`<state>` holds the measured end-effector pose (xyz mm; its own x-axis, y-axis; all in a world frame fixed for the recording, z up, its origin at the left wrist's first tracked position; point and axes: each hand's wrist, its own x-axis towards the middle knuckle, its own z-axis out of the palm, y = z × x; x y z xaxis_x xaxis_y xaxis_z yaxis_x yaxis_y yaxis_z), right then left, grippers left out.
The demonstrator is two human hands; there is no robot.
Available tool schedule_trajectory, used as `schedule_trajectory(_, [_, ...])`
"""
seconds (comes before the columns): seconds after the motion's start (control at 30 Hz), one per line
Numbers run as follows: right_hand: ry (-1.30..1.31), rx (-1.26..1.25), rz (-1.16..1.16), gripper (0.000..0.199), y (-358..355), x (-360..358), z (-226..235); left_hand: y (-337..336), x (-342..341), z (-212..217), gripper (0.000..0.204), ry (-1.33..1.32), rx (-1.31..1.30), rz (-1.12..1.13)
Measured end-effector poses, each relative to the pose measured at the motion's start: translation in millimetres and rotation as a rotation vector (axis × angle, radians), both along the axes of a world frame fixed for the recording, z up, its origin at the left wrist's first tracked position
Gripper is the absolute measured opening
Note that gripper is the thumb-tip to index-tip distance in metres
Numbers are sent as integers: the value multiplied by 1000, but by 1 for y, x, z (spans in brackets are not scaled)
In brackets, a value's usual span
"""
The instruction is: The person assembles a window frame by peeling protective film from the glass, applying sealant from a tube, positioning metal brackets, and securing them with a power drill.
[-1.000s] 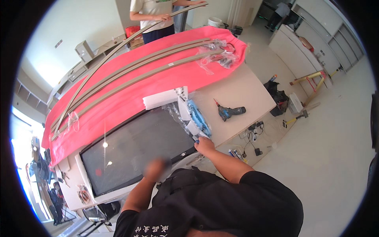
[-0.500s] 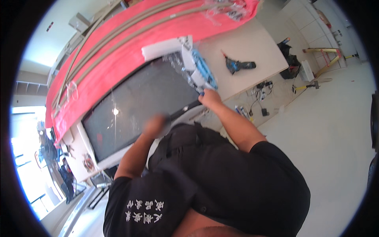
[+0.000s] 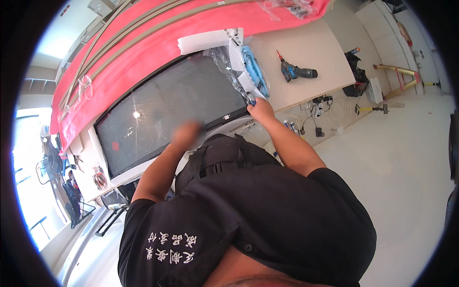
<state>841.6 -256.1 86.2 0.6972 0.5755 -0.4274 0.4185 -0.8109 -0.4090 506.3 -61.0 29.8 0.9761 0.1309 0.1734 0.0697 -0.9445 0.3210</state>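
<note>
A large dark, glossy flat panel (image 3: 167,105) with a black frame lies on the table in front of me. My right hand (image 3: 261,110) is closed at its near right corner, around a small blue-and-dark tool (image 3: 250,99) whose kind I cannot make out. Over the panel's near edge is my left hand (image 3: 188,135); its fingers are smeared, so its grip does not show. White foam wrap (image 3: 203,42), clear plastic film (image 3: 224,62) and a blue strip of packing (image 3: 254,71) lie bunched along the panel's far right corner and right end.
A cordless drill (image 3: 297,72) with a red-tipped bit lies on the bare tabletop (image 3: 320,48) at right. Long beige strips (image 3: 138,39) rest on a pink sheet (image 3: 119,76) at the back. On the floor at right are a black bag (image 3: 355,76), cables (image 3: 318,112) and a hammer (image 3: 373,109).
My view has shifted slightly, so the table and panel sit a little differently in the picture. My right hand remains at the panel's corner, and the small tool shows more clearly there.
</note>
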Motion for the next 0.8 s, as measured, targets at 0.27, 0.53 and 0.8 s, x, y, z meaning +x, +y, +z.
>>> schedule_trajectory(0.27, [46, 100, 22, 45, -42, -6, 16, 2, -5, -10, 44, 138, -57, 61])
schedule_trajectory(0.53, [29, 476, -160, 40, -112, 11, 20, -15, 12, -1, 40, 338, -95, 207])
schedule_trajectory(0.8, [389, 440, -641, 24, -115, 77, -42, -30, -13, 5, 49, 403, -154, 441])
